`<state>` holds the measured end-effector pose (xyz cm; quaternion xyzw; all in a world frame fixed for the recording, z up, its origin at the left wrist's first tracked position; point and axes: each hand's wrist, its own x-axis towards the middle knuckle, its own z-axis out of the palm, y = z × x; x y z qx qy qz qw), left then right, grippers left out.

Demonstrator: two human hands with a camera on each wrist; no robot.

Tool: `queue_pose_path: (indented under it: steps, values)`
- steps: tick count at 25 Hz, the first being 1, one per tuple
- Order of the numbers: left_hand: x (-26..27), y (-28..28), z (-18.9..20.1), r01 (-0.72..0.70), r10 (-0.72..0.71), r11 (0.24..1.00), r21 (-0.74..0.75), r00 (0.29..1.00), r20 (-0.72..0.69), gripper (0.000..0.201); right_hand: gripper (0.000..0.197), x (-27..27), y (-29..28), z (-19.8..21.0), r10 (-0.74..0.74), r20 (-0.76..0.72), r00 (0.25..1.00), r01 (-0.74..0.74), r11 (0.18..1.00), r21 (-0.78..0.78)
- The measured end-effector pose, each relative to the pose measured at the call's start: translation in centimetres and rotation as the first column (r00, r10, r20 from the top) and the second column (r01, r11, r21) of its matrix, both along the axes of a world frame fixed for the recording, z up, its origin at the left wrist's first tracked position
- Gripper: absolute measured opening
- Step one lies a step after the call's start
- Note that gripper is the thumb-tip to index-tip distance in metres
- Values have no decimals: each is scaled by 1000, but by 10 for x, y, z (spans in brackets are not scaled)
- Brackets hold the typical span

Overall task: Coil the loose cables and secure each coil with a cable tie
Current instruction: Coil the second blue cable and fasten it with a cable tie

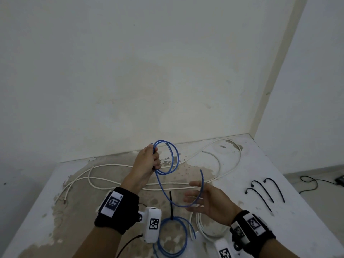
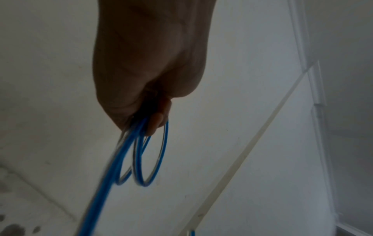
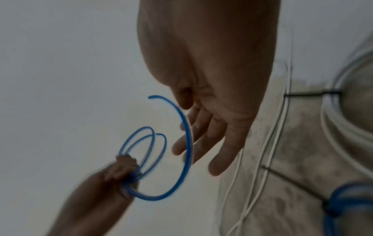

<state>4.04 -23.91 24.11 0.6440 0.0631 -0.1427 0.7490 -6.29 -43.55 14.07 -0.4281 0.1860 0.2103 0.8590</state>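
My left hand (image 1: pixel 151 161) is raised above the table and grips a blue cable (image 1: pixel 174 157) wound into a few loops (image 2: pixel 150 159). The cable's free tail (image 1: pixel 200 187) curves down and right, ending loose in the air. My right hand (image 1: pixel 202 199) is open beside that tail with straight fingers (image 3: pixel 201 140), and I cannot tell whether they touch it. A tied blue coil (image 1: pixel 172 237) with a black cable tie (image 1: pixel 171 205) lies near the front edge. A white coil (image 1: pixel 206 231) lies beside it. Loose black cable ties (image 1: pixel 265 192) lie on the right.
A long loose white cable (image 1: pixel 130 181) snakes across the stained white table (image 1: pixel 290 220). The wall stands right behind the table. A black cord (image 1: pixel 310 183) lies on the floor at the right.
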Motion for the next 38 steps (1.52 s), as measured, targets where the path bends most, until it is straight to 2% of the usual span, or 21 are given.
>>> queue_pose_path:
  steps: [2,3,6,9,11,13,15,17,19,22,23,24,26,27,30,34,36,38]
  values:
    - [-2,-2,-4,-28,28,999,-39,1000,-1,34,40,6,3,8,-97,-27,995,99,989,112]
    - [-3,-2,-6,-23,22,998,-60,1000,-18,34,44,11,3,12,-125,-19,992,126,986,113]
    - [-9,0,-12,83,-94,989,-122,992,-84,35,41,26,2,25,-160,106,981,166,984,-56]
    - [-13,-3,-15,140,-158,979,-148,981,-116,35,37,37,2,39,-163,276,947,242,928,-284]
    - [-15,-7,-16,155,-174,978,-143,976,-133,35,41,41,6,47,-90,402,911,285,841,-459]
    - [-19,-13,-17,181,-196,977,-114,970,-140,36,42,41,14,50,45,526,849,361,678,-641]
    - [-22,-17,-15,206,-217,975,-87,966,-142,39,39,42,20,49,154,624,766,465,537,-704]
    - [-23,-18,-12,258,-264,964,-58,955,-134,41,40,44,23,46,209,674,709,528,477,-703]
    - [-24,-18,-9,341,-341,940,-18,933,-113,37,43,46,23,45,252,698,670,555,453,-697]
    - [-25,-16,-9,383,-393,919,-92,910,-131,35,46,48,23,36,285,714,639,620,359,-698]
    - [-25,-15,-9,391,-409,910,-138,901,-146,35,45,47,22,34,263,707,657,610,365,-703]
    - [-25,-14,-10,405,-432,897,-175,888,-160,36,42,47,21,34,231,686,690,564,423,-709]
    - [-24,-11,-10,459,-488,870,-183,855,-174,35,32,43,20,38,192,636,748,390,648,-654]
    - [-24,-10,-10,494,-516,856,-152,838,-179,35,31,40,19,40,188,618,763,322,719,-616]
    - [-26,-18,-10,565,-562,823,-53,799,-211,34,33,30,15,41,171,606,776,289,759,-584]
    - [-28,-33,-9,565,-540,825,37,804,-249,30,27,19,7,39,132,554,822,246,795,-554]
    - [-30,-41,-11,537,-517,844,7,816,-259,29,20,17,1,41,101,520,848,248,792,-558]
    - [-31,-51,-15,415,-425,905,-91,877,-223,33,23,19,-4,43,9,465,885,238,851,-468]
